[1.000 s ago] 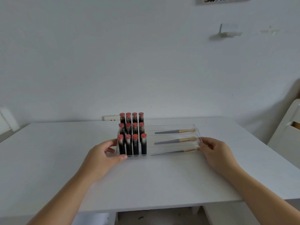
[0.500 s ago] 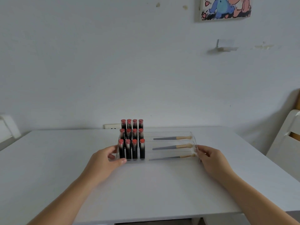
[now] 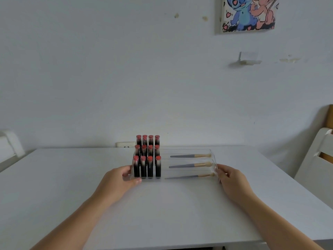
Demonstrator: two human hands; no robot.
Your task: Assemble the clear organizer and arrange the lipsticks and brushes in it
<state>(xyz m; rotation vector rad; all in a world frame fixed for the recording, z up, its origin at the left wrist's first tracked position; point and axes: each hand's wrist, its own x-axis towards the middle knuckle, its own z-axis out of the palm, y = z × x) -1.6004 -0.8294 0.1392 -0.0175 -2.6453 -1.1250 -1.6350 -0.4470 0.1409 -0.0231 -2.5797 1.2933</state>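
Note:
A clear stepped organizer (image 3: 187,170) stands on the white table (image 3: 162,204) in front of me. Several black lipsticks with red tops (image 3: 146,156) stand upright in three rows in its left part. Three grey brushes with tan tips (image 3: 191,165) lie flat, one on each step, in its right part. My left hand (image 3: 118,183) grips the organizer's left end, thumb at the front corner. My right hand (image 3: 232,179) holds the right end wall with curled fingers.
A white chair (image 3: 317,159) stands at the table's right side, and another white piece of furniture (image 3: 10,147) at the far left. A wall socket (image 3: 125,144) sits behind the lipsticks. A cartoon picture (image 3: 248,14) hangs on the wall.
The view has tilted upward, so more wall and the picture show. Both hands keep their hold on the organizer's ends; the organizer seems to have slid slightly farther away on the table.

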